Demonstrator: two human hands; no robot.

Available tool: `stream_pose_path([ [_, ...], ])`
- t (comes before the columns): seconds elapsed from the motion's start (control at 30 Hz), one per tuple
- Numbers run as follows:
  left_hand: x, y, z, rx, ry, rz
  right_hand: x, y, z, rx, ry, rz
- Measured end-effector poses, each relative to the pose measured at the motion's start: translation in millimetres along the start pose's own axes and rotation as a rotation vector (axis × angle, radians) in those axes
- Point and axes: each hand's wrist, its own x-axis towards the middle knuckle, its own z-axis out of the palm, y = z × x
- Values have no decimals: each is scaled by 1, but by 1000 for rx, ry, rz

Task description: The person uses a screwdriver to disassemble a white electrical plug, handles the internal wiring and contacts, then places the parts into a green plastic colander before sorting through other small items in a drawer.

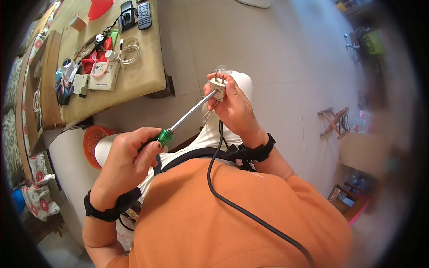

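My left hand (134, 158) is closed round the green translucent handle of a screwdriver (187, 113), held low at the middle-left. Its metal shaft slants up and right, its tip on the face of a white two-pin plug (218, 89). My right hand (237, 108) grips that plug between thumb and fingers, pins upward, above my lap. A pale cord hangs from around the plug, partly hidden. A black cable (214, 187) runs down from beneath my right hand across my orange shirt.
At upper left, a table (134, 80) holds cables (129, 51), a white box (103, 77), phone-like devices (144, 16) and clutter. An orange plastic basket (91, 147) is below it. At right are a wooden folding stool (333, 123) and bottles (359, 123) on a cabinet (359, 149).
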Motion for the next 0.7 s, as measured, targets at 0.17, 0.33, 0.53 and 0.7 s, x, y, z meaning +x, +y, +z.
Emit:
stream_pose_path([
  [0.17, 4, 0, -3, 215, 55, 173, -1, 1, 0, 62, 6, 53],
  [0.33, 4, 7, -5, 285, 64, 180, -3, 1, 0, 157, 42, 108],
  [0.53, 4, 17, -9, 353, 67, 193, -8, -1, -4, 112, -1, 157],
  [0.7, 6, 18, -11, 401, 85, 154, -9, -3, -5, 6, -28, 174],
])
